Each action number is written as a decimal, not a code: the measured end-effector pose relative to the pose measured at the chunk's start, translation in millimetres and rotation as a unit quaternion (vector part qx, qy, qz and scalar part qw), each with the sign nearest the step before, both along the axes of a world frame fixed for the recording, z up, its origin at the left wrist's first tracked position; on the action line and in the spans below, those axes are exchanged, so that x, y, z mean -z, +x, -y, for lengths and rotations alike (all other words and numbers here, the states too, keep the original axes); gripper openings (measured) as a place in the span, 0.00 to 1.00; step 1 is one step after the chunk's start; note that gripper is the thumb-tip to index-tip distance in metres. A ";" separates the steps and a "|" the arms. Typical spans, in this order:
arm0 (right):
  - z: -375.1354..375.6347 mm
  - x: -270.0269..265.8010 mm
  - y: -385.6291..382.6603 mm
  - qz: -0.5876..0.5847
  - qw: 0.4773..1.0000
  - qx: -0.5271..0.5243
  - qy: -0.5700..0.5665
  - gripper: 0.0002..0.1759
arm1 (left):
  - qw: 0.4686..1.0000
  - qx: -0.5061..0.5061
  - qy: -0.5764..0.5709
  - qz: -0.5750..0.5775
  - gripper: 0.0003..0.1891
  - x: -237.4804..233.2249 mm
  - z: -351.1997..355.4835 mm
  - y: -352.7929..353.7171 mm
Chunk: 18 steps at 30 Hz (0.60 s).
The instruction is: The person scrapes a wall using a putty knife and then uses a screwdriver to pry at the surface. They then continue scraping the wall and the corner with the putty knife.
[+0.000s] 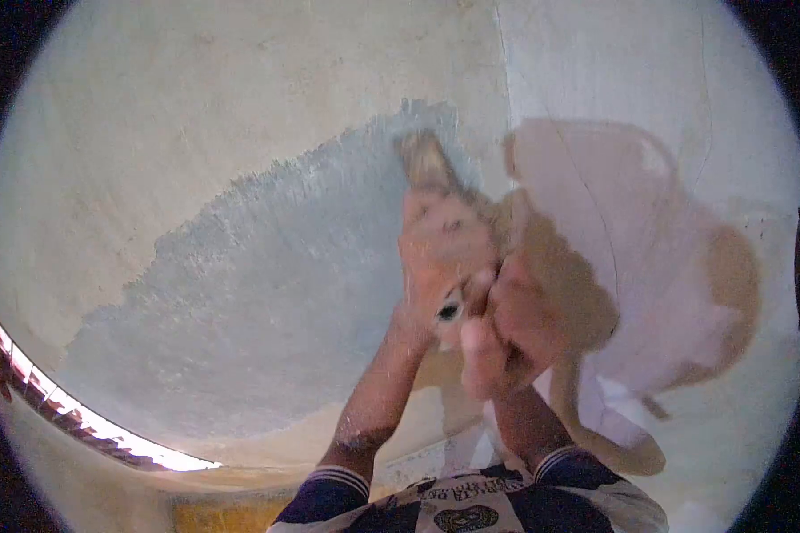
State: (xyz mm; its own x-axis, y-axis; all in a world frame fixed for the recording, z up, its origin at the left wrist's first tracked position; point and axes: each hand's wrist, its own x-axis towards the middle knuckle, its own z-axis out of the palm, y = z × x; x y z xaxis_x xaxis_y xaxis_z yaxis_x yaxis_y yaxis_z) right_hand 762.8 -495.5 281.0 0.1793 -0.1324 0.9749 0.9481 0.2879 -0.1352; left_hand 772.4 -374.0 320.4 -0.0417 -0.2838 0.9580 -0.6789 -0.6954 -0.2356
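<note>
- Centre frame: I saw the left hand (440, 258) clenched around the brush (422, 158), its bristles at the upper edge of the wet grey patch (267, 293) on the pale surface (151, 115).
- Right of centre: the right hand (507, 333) was curled beside a blurred pale object (631, 258); I could not tell whether it gripped it.
- I judged the brush light, stiff-handled, soft-tipped and likely slick when wet, so best held low on the handle.
</note>
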 end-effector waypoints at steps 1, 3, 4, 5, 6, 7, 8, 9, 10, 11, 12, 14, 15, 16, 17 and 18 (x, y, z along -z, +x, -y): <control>-4.4 -12.2 4.3 -0.004 1.000 0.008 0.020 0.19 | 1.000 0.004 0.007 0.019 0.21 -5.9 -2.5 8.7; -2.4 -21.4 5.4 -0.012 1.000 0.010 0.026 0.19 | 0.999 0.008 0.009 0.045 0.22 -4.7 -4.8 22.6; -1.2 -21.2 3.7 -0.013 1.000 0.009 0.020 0.19 | 0.999 0.007 0.001 0.040 0.22 2.5 -5.1 23.7; 0.5 -13.6 0.4 -0.010 1.000 0.004 0.006 0.19 | 1.000 0.008 -0.001 0.023 0.22 4.9 -4.3 18.5; 2.9 -5.9 -3.5 -0.005 1.000 -0.005 -0.011 0.19 | 1.000 0.008 -0.003 0.006 0.22 7.6 -3.5 13.2; 3.6 1.6 -7.6 -0.003 1.000 -0.012 -0.025 0.19 | 0.999 0.009 -0.011 -0.036 0.21 18.0 0.1 -4.2; 4.6 3.8 -8.6 -0.002 1.000 -0.013 -0.027 0.19 | 0.997 0.010 -0.017 -0.075 0.21 17.9 3.1 -13.1; 4.2 2.0 -7.0 0.002 1.000 -0.009 -0.020 0.19 | 0.998 -0.005 -0.016 -0.068 0.21 10.7 5.3 -13.5; 2.7 -3.9 -1.5 -0.002 1.000 0.004 -0.005 0.19 | 0.998 -0.030 -0.006 -0.056 0.22 1.6 7.5 -11.7; 0.0 -12.0 3.4 -0.008 1.000 0.013 0.012 0.19 | 0.997 -0.056 0.004 -0.046 0.22 -16.6 9.4 -4.6; -0.2 -18.1 5.4 -0.012 1.000 0.018 0.017 0.19 | 0.996 -0.076 0.004 -0.036 0.22 -17.6 9.7 -3.0; 1.7 -19.2 3.6 -0.018 1.000 0.017 0.009 0.19 | 0.994 -0.110 -0.002 -0.018 0.21 -11.2 8.7 1.0; 2.9 -16.2 -0.3 -0.016 1.000 0.013 0.000 0.19 | 0.995 -0.097 -0.001 -0.023 0.21 -4.2 6.4 0.8; 3.6 -10.9 -1.6 -0.012 1.000 0.004 -0.008 0.20 | 0.996 -0.083 0.000 -0.029 0.20 2.8 4.0 0.6; 4.3 -5.3 -2.9 -0.009 1.000 -0.004 -0.016 0.20 | 0.998 -0.041 0.007 -0.049 0.20 7.6 1.0 -4.0; 5.1 -4.7 -0.4 0.001 1.000 -0.010 -0.020 0.21 | 0.998 0.002 0.017 -0.063 0.20 5.7 0.4 -3.1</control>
State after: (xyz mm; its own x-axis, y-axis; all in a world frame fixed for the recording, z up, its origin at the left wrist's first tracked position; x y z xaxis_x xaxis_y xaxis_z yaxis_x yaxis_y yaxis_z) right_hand 762.4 -500.6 285.7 0.1787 -0.0890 0.9799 0.9429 0.3002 -0.1446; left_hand 769.3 -374.5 314.7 0.0772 -0.3158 0.9457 -0.7072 -0.6859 -0.1713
